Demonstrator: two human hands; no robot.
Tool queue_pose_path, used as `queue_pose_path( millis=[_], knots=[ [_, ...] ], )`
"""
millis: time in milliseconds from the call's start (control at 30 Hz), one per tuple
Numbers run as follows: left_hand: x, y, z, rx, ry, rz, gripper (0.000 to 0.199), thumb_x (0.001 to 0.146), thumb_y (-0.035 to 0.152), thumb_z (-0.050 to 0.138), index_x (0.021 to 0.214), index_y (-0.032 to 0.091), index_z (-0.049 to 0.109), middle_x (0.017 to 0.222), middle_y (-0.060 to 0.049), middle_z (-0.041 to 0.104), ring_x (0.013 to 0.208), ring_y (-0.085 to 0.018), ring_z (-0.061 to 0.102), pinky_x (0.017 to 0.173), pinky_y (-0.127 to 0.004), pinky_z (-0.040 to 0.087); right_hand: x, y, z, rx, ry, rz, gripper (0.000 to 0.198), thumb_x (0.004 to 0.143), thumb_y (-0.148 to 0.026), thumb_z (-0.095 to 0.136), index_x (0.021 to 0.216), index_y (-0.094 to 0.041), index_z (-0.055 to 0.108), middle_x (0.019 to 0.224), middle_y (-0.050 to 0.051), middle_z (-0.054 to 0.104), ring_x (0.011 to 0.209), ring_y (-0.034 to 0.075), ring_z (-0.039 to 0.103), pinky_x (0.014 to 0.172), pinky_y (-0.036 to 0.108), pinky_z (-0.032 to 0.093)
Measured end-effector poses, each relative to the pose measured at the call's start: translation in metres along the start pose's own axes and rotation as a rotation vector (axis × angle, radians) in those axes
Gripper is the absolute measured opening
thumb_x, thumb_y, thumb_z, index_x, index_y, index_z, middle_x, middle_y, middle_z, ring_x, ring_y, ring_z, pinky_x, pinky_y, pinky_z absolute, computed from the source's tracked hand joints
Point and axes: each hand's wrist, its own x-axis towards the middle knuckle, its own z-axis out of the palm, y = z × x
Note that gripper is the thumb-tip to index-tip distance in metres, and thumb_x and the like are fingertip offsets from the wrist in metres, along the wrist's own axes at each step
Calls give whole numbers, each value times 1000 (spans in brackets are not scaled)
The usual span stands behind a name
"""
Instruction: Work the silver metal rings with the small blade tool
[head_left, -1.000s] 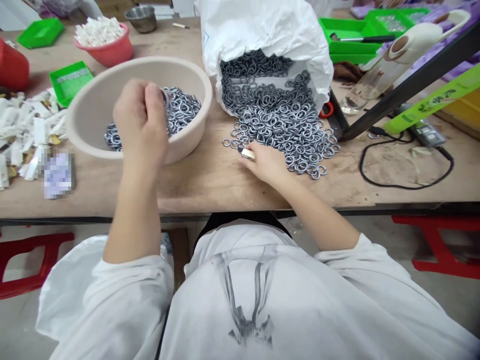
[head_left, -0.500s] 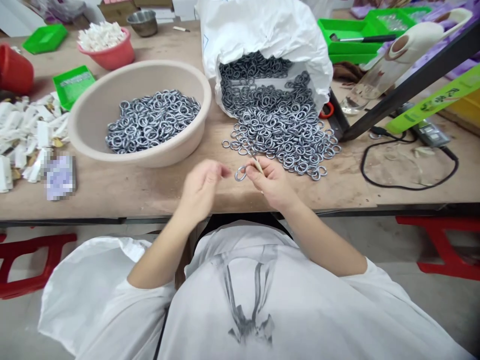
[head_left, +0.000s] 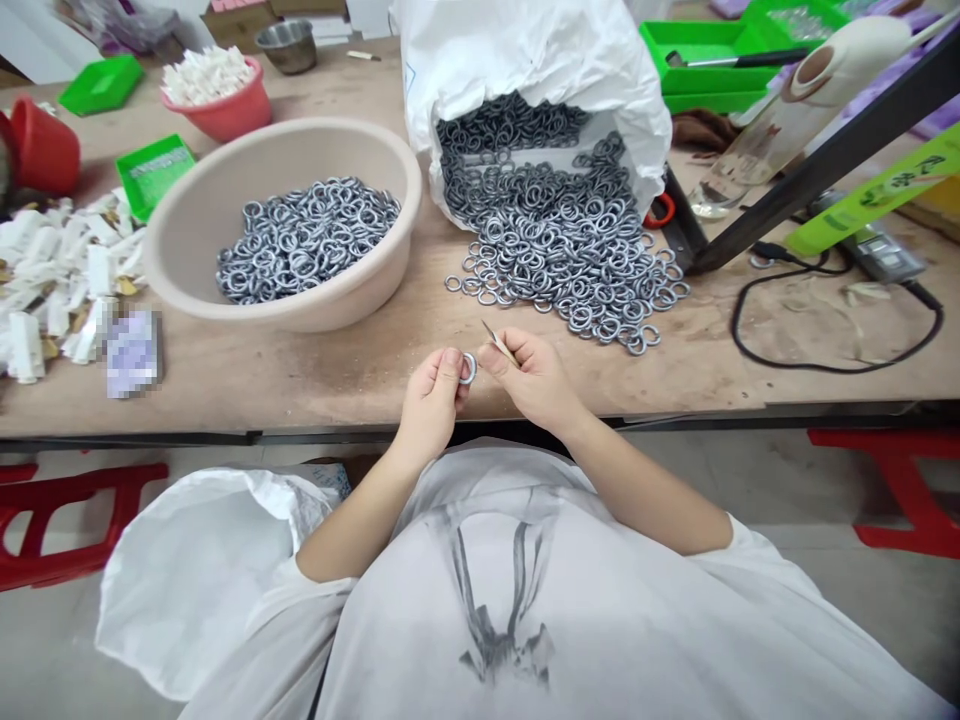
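Near the front edge of the bench (head_left: 337, 385), a grey ring (head_left: 474, 367) is pinched in the left hand (head_left: 431, 402), a slim pointed tool (head_left: 504, 348) is gripped in the right hand (head_left: 538, 378) just beside it, and loose rings (head_left: 581, 260) are heaped at the mouth of a white sack (head_left: 525, 55) farther back.

Single head-worn view, faces forward and steeply down from above. White shirt (head_left: 645, 620) is nearest, fills lower middle. Left hand (head_left: 432, 398) and right hand (head_left: 538, 382) sit mid-frame, a bit farther off. Worktable (head_left: 337, 375) shows at a slant, near edge running across, far side toward top; floor (head_left: 765, 470) below.
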Motion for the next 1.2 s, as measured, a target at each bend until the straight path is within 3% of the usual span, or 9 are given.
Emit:
queue_pose_path(
  millis=[167, 333, 467, 567, 700, 833, 933, 1100, 1200],
  knots=[
    [0, 4, 8, -189, 32, -105, 50, 78, 59, 74, 67, 18, 48, 54, 7, 40, 43, -5, 33, 42, -18, 31, -14, -4, -1, -387, -25, -210, 53, 97, -62, 42, 70, -19, 54, 64, -1, 51, 61, 12, 45, 60, 28, 29],
    [-3, 10, 11, -246, 18, -179, 53, 74, 59, 77, 65, 18, 46, 52, 8, 38, 42, -4, 30, 41, -17, 30, -16, -3, 3, -542, -37, -227, 58, 98, -66, 33, 66, -20, 48, 63, 0, 50, 59, 12, 42, 59, 28, 27],
    [-11, 8, 9, -246, -107, -196, 53, 76, 59, 76, 64, 18, 45, 51, 8, 36, 41, -4, 31, 43, -18, 32, 0, 12, -8, -674, 52, -56, 57, 100, -62, 31, 65, -21, 49, 61, 1, 52, 59, 15, 45, 58, 29, 25],
    [-13, 4, 3, -210, -171, -188, 51, 78, 57, 74, 63, 17, 48, 51, 6, 42, 41, -5, 37, 44, -19, 37, 22, 20, -21, -883, 88, 111, 48, 101, -54, 38, 76, -20, 61, 75, 6, 66, 72, 20, 57, 63, 29, 31],
    [-6, -1, -11, -121, -118, -191, 48, 73, 57, 79, 67, 15, 57, 59, 2, 56, 47, -7, 51, 48, -19, 45, 59, 18, -25, -1096, 37, 179, 35, 94, -47, 58, 116, -21, 65, 105, 12, 74, 91, 28, 67, 74, 33, 41],
    [6, -1, -25, -146, -34, -180, 41, 70, 48, 84, 89, 14, 68, 62, 3, 60, 50, -7, 56, 52, -19, 50, 90, 15, -22, -1183, -42, 227, 25, 96, -28, 55, 112, -15, 68, 113, 19, 73, 99, 30, 67, 78, 36, 44],
    [12, 1, -29, -217, 20, -218, 37, 74, 44, 80, 91, 14, 68, 69, 0, 64, 57, -10, 63, 57, -23, 55, 88, 11, -22, -929, -63, 170, 16, 94, -26, 56, 92, -15, 68, 96, 13, 73, 89, 24, 65, 74, 32, 43],
    [11, -6, -14, -220, 11, -142, 44, 81, 59, 70, 83, 15, 64, 72, -1, 61, 53, -8, 52, 46, -19, 43, 36, -2, -3, 59, -173, 139, 38, 92, -58, 53, 81, -21, 55, 72, 0, 61, 62, 14, 54, 60, 27, 41],
    [6, -10, 0, -153, 38, -37, 48, 77, 61, 74, 71, 17, 56, 62, 3, 50, 50, -5, 38, 43, -17, 31, 7, -4, 10, 199, -114, 155, 48, 85, -71, 56, 82, -23, 50, 68, -2, 57, 60, 13, 53, 57, 27, 41]
  ],
)
